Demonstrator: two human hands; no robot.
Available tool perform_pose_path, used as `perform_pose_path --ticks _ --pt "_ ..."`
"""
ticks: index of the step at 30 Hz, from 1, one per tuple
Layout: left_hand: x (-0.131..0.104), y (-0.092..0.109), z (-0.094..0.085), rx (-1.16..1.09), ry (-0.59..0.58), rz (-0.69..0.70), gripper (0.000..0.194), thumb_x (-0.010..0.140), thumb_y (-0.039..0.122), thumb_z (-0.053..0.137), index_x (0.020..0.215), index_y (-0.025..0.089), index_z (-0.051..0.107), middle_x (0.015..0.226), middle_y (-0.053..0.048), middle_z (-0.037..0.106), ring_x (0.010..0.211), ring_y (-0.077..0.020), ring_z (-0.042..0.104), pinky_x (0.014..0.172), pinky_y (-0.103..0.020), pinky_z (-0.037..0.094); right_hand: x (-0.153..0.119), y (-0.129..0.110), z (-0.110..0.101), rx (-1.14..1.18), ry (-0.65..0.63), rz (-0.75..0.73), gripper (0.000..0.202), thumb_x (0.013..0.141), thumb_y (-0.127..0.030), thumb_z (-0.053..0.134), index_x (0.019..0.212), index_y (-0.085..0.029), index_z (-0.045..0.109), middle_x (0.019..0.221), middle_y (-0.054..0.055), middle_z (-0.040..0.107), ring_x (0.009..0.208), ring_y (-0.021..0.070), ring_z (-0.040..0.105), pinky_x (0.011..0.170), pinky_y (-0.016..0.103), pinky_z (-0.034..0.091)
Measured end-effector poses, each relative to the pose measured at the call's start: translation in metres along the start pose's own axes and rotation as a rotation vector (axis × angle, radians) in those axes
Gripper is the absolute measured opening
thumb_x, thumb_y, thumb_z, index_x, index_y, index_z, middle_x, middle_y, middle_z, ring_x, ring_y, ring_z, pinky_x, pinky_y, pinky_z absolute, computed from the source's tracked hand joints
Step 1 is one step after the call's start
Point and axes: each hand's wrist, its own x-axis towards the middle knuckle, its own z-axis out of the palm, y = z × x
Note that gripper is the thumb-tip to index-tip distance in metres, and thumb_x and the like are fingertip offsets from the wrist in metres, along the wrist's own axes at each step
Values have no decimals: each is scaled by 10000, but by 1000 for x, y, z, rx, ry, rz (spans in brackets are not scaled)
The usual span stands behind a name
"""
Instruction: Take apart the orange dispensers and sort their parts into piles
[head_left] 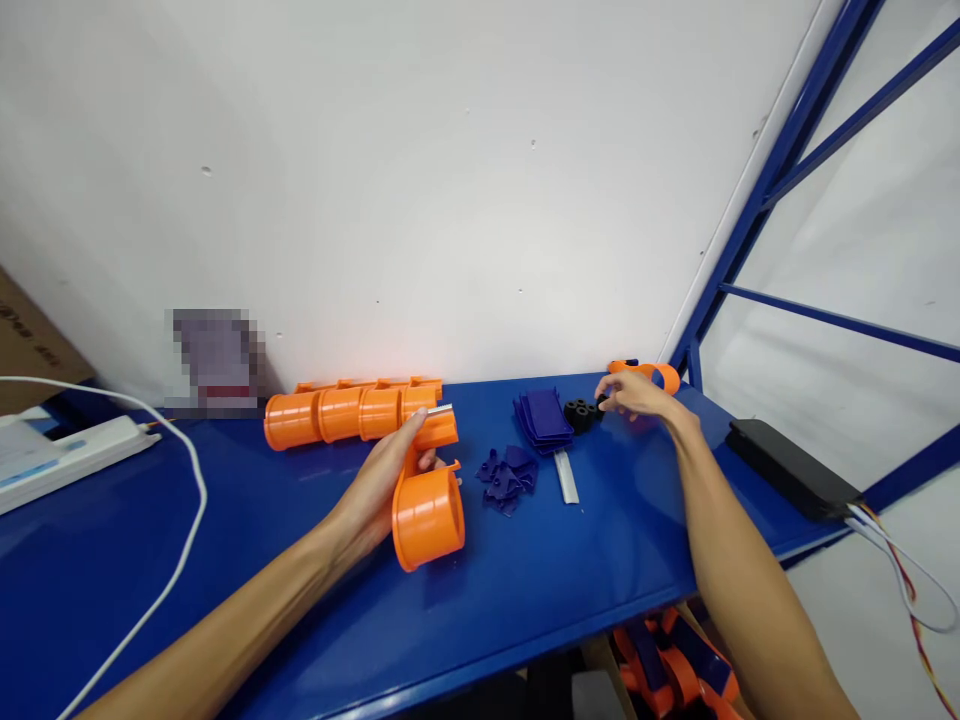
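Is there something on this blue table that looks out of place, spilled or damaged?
Nothing looks spilled or clearly damaged. A white cable loops loosely over the left part of the blue table, rather untidily. The small blue parts lie in a jumbled heap, whereas the blue plates beside them are stacked.

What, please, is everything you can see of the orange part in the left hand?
The orange part is glossy, seemingly moulded plastic. Its wide, drum-like section lies nearest the camera; a narrower section, farther off, bears a small, pale, toothed strip at its top. The left hand grips it between these sections, over the blue table, near the right end of a row of orange cylinders. Contact with the table is unclear.
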Motion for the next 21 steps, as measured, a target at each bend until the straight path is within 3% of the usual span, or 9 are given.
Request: perform_pose_path --ticks 4,10,16,21 --pt "-1 1 2 0 2 -19 514 731 579 769 591 187 467 513 26 467 416 -109 491 412 -226 441 6 3 7 34 -41 -40 247 661 -123 679 900 -182 703 627 -31 589 562 109 563 442 177 429" --pt "-1 0 2 9 10 -4 498 716 576 779 611 184 491 505 28 474 413 -104 479 402 -220 435 4 1 10 67 -110 -37 254 624 -127 598 851 -183 696 721 30 701 658 157 636 473 201 448" --pt "-2 -1 1 19 -15 -8 509 725 597 762 602 179 498 506 25 473 419 -95 474 411 -216 438 4 -1 10 108 -177 -119 207 564 -166 521 711 -179 664 693 24 670 637 149 609 455 198 423" --pt "-2 -2 1 18 -53 -31 531 738 609 747 573 185 472 504 11 483 435 -119 516 423 -233 461 0 -7 12 90 -206 -109 212 562 -140 498 703 -172 652 711 30 671 655 150 618 461 192 424"
